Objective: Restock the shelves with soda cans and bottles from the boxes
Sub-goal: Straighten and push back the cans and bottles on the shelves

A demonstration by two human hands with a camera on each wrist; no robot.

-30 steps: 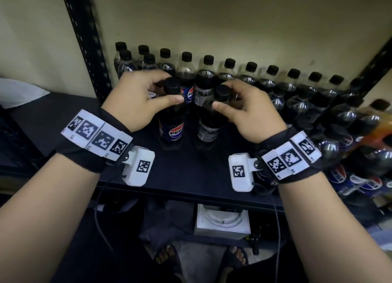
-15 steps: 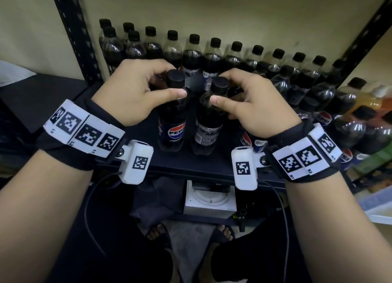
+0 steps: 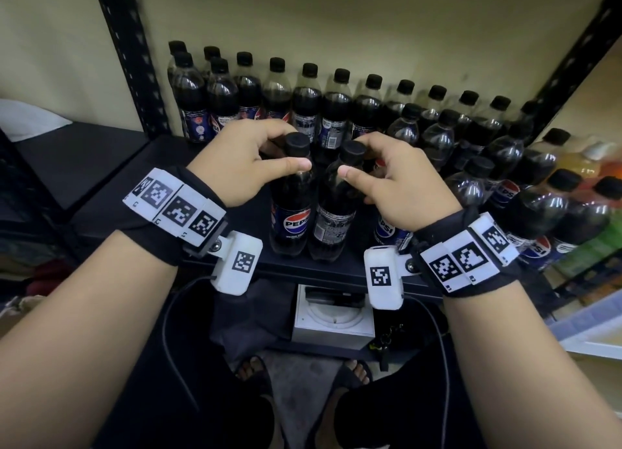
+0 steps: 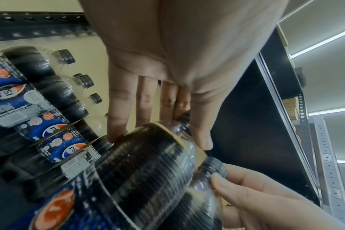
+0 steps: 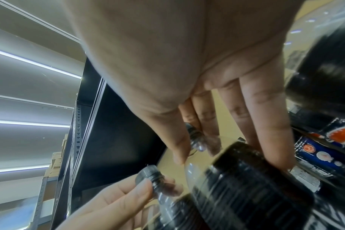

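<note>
**Two Pepsi bottles at the shelf front, one in each hand**

Left hand pinches the neck of the left Pepsi bottle just under its cap, thumb in front and fingers behind. Right hand grips the neck of the right Pepsi bottle the same way; this one shows its back label. The hands are close but not touching. Both bottles are upright, side by side, near the front edge of the black shelf; whether the bases are fully down is hard to tell, probably resting. The back row of Pepsi bottles lines the wall, with a denser cluster of Pepsi bottles to the right.

To do the step well: keep both vertical, slide them back together into the gap before the back row, don't knock neighbours, turn the right label forward, and release only once they are flat.
</note>
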